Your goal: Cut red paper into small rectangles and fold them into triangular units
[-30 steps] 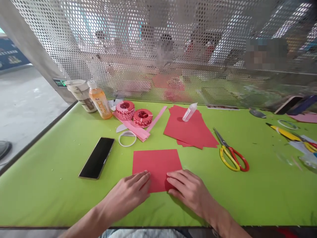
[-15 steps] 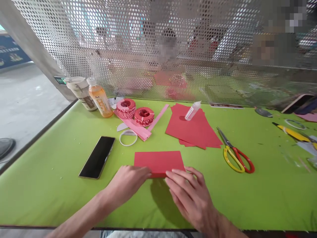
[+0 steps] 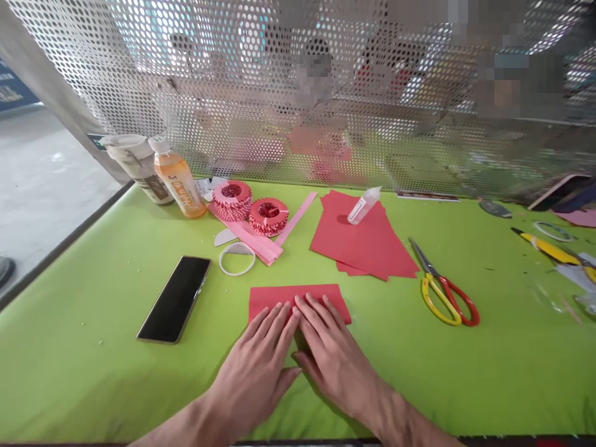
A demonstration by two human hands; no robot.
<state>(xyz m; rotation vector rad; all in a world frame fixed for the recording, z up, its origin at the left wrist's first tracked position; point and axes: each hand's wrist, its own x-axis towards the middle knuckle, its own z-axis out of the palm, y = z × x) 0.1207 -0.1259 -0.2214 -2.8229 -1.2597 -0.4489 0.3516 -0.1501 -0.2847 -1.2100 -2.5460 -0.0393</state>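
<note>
Red folded paper (image 3: pixel 298 297) is pressed onto the green table covering (image 3: pixel 84 385) by the left hand (image 3: pixel 254 379) and the right hand (image 3: pixel 333 363), held side by side and laid flat across its near edge. Loose red sheets (image 3: pixel 363 245) are placed beyond, beside red-and-yellow-handled scissors (image 3: pixel 431 292).

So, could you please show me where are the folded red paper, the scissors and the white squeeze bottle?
Folded red paper (image 3: pixel 274 297): head view, on the uncovered part above the fingers.
Scissors (image 3: pixel 421 256): head view, on the metal blades.
White squeeze bottle (image 3: pixel 364 206): head view, on its body.
</note>
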